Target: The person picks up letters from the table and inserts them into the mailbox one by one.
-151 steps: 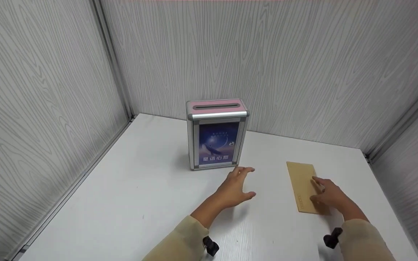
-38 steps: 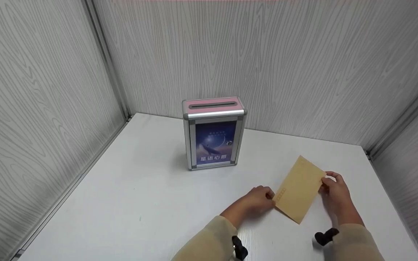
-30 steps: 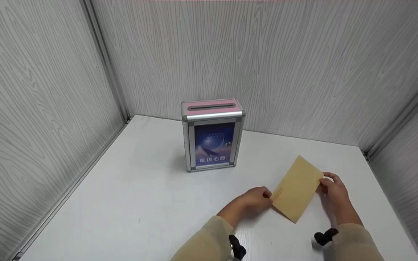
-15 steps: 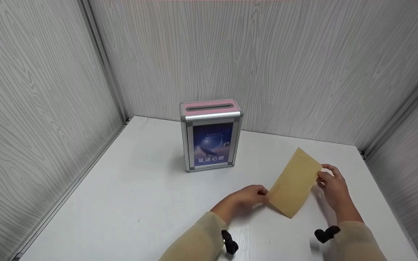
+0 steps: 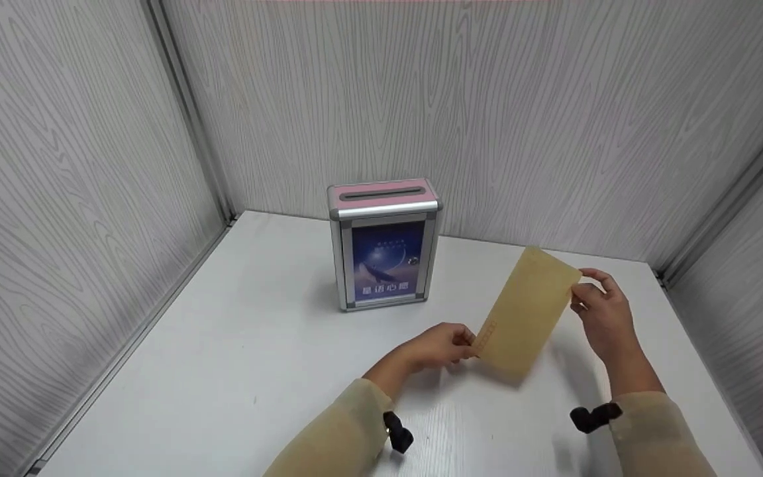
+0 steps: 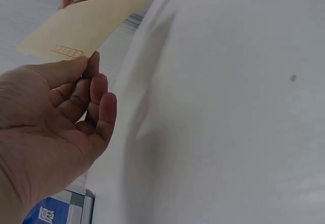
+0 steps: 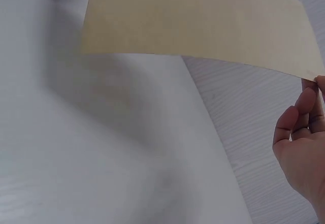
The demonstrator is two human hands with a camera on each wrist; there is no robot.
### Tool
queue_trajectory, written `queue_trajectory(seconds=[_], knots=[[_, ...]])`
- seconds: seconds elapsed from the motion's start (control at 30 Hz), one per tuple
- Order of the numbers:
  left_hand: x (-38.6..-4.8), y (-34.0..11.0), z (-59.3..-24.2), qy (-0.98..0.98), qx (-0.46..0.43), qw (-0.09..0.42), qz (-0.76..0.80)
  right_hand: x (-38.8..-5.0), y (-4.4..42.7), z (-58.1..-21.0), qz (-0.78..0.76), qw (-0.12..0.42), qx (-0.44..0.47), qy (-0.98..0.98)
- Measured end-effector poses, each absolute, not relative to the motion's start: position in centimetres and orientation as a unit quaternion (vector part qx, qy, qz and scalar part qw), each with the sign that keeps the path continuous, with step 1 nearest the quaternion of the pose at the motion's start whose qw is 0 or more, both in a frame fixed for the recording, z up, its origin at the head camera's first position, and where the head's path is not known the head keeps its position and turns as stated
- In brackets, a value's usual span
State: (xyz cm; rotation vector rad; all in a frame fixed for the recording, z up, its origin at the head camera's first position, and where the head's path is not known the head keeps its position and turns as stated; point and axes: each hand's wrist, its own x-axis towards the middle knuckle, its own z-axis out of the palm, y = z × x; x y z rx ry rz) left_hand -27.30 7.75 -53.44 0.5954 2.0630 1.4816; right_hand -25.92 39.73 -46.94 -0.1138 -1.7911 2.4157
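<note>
A tan paper envelope point(image 5: 524, 311) with a row of small printed boxes hangs tilted above the table, slightly bowed. My left hand point(image 5: 440, 346) pinches its lower left corner between thumb and index finger; in the left wrist view the other fingers of that hand point(image 6: 56, 112) curl loosely below the paper. At the upper right corner, my right hand point(image 5: 603, 315) pinches the envelope, as the right wrist view also shows of that hand point(image 7: 304, 132). Left of both hands stands an upright box point(image 5: 385, 245) with a pink top, a dark slot point(image 5: 383, 194) and a blue whale picture on its door.
The white table point(image 5: 275, 358) is bounded by a grey wood-grain back wall point(image 5: 381, 93) and side walls at left point(image 5: 77, 199) and right. A small lock point(image 5: 413, 261) sits on the box's door. Black wrist mounts point(image 5: 397, 432) stick out from both sleeves.
Five seconds ago the envelope lay flat under my right hand, with my left hand apart from it. Both hands took hold of it, turned it, and have since raised it and shifted it slightly left.
</note>
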Motion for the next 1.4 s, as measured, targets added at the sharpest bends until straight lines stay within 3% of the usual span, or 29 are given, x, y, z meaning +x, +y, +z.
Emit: queue_trajectory(seconds=[0.63,0.97,1.4], knots=[[-26.9,5.3,-53.0,0.770,0.234,0.244,0.541,-25.2,34.7,-42.5,0.718,0.102,-0.029,-0.688],[-27.4,3.9,-49.9,0.766,0.245,0.246,0.541,-24.6,33.2,-42.5,0.665,0.095,-0.007,-0.741],[-28.4,2.4,-44.2,0.762,0.242,0.108,0.591,-23.5,30.3,-42.7,0.630,0.078,0.012,-0.772]])
